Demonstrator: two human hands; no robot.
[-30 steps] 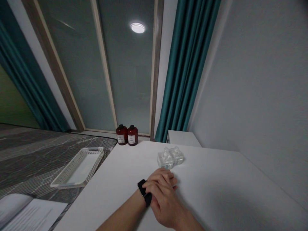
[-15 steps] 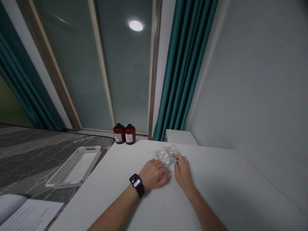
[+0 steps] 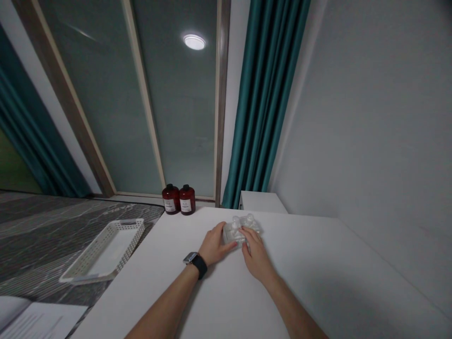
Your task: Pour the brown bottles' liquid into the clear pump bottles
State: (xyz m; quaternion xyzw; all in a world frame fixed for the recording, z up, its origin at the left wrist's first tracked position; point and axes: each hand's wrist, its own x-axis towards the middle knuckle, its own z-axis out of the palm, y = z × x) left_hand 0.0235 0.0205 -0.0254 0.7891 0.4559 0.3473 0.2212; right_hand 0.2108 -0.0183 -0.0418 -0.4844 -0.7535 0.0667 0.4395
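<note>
A clear plastic tray with rounded bumps, like a small egg carton (image 3: pixel 233 230), lies towards the far side of the white table (image 3: pixel 219 301). My left hand (image 3: pixel 213 245), with a dark smartwatch (image 3: pixel 195 263) on its wrist, grips the carton's left corner. Its fingers are along the left side and its thumb reaches across the front. From the right, my right hand (image 3: pixel 257 254) has its fingers curled onto the carton's top, with the thumb by the front edge. Those fingers cover part of the carton, and its contents, if any, cannot be made out.
Two dark red bottles (image 3: pixel 187 200) with black caps stand at the far left table corner. Left of the table, a white perforated basket (image 3: pixel 122 263) and an open book (image 3: pixel 45 320) lie on a grey patterned surface. A white cabinet (image 3: pixel 263 202) stands beyond the far edge.
My left hand has turned and opened out from a curled pose, now gripping the carton's left corner. My right fingers have moved left from the right edge onto its top. The view has shifted slightly.
</note>
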